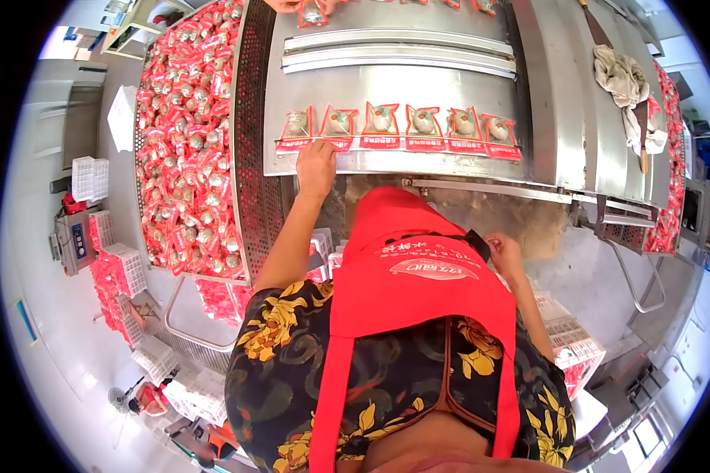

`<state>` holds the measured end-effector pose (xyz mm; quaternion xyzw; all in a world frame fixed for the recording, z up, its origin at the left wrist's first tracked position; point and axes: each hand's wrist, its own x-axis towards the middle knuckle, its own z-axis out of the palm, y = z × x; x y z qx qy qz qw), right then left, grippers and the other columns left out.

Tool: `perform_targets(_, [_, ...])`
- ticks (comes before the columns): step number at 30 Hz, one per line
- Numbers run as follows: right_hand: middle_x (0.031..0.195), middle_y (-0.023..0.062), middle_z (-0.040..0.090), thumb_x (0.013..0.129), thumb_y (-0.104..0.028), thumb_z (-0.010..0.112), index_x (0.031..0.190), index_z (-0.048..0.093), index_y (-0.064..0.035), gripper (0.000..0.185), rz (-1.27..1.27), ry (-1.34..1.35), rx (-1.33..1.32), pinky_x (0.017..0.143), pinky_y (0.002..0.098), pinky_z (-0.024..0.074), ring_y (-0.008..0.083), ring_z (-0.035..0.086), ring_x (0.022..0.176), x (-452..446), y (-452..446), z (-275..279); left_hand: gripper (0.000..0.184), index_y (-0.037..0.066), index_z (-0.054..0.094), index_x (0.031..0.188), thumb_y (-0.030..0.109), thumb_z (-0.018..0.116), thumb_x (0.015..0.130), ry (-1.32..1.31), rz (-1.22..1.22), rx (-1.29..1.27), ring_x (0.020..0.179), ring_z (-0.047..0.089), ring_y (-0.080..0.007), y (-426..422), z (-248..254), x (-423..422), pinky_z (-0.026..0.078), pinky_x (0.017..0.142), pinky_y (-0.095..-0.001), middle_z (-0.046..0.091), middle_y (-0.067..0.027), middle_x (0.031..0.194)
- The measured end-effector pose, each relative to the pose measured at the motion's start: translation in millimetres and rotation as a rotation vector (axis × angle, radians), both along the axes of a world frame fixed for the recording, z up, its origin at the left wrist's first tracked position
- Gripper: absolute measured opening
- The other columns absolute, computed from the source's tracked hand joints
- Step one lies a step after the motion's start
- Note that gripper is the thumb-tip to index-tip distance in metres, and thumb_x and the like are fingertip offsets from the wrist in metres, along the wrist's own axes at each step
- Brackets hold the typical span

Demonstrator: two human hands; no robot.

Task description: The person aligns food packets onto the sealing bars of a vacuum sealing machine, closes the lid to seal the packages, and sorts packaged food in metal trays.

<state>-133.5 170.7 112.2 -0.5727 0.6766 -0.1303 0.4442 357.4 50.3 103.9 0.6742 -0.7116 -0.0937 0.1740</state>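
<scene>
Several clear packets with red edges, each with a round item inside, lie in a row [381,118] along the near side of the steel machine top [402,85]. My left hand [317,167] is at the row's left part, its fingers pressed together at the lower red edge of the second packet [338,123]. Lower right, my right hand [502,251] is beside the red apron [406,276], near its black tie; its fingers are loosely curled and apart, with nothing visible in them.
A perforated tray [241,142] heaped with red packets stands left. Another person's hand [285,4] holds a packet at the top, near more packets. Metal bars [398,51] cross the machine. A cloth [622,76] lies right. White crates [572,339] stand below.
</scene>
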Motion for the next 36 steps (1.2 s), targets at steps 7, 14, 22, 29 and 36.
perform_targets(7, [0.082,0.0146,0.071,0.087,-0.01,0.069,0.099,0.071,-0.0043,0.013,-0.038,0.115,0.004,0.067,0.0319,0.0521,0.0231,0.069,0.073,-12.7,16.1,3.9,0.029,0.006,0.065,0.101,0.004,0.072,0.072,0.188,-0.207,-0.227,0.1,0.059,-0.0341,-22.1,15.9,-58.5,0.049,0.087,-0.0434,0.063,-0.0126,0.104])
perform_targets(14, [0.08,0.0105,0.07,0.087,-0.01,0.069,0.098,0.071,-0.0056,0.012,-0.164,0.078,-0.049,0.065,0.0309,0.0511,0.0188,0.066,0.069,-55.4,29.8,25.7,0.012,0.006,0.065,0.091,0.009,0.067,0.08,0.158,-0.251,-0.169,0.09,0.059,-0.0344,-30.1,-0.3,-62.6,0.047,0.077,-0.0448,0.062,-0.0118,0.09])
perform_targets(22, [0.077,0.0044,0.068,0.089,-0.004,0.065,0.099,0.07,-0.0045,0.011,-0.354,0.037,-0.144,0.063,0.0262,0.0486,0.0109,0.06,0.068,-150.3,43.4,8.1,0.024,0.006,0.065,0.103,0.012,0.072,0.081,0.23,-0.274,-0.205,0.1,0.059,-0.0352,-25.3,23.8,-168.3,0.048,0.088,-0.0442,0.064,-0.0138,0.105])
perform_targets(29, [0.08,0.0076,0.071,0.092,-0.009,0.059,0.097,0.07,-0.0053,0.013,-0.32,0.072,-0.225,0.068,0.0307,0.0521,0.0167,0.067,0.073,-241.2,23.9,33.1,0.012,0.002,0.066,0.092,0.009,0.07,0.084,1.259,-0.214,0.255,0.079,0.062,-0.0219,-34.3,140.1,-321.4,0.05,0.074,-0.0329,0.064,-0.0081,0.084])
perform_targets(36, [0.086,0.0093,0.072,0.092,-0.016,0.053,0.09,0.069,-0.0092,0.018,-0.2,0.191,-0.174,0.072,0.0408,0.0528,0.031,0.069,0.081,-306.9,16.3,40.2,0.023,0.005,0.068,0.104,0.019,0.054,0.094,1.715,-2.209,0.753,0.082,0.063,-0.026,29.9,393.8,-408.5,0.047,0.071,-0.0405,0.068,-0.0162,0.1])
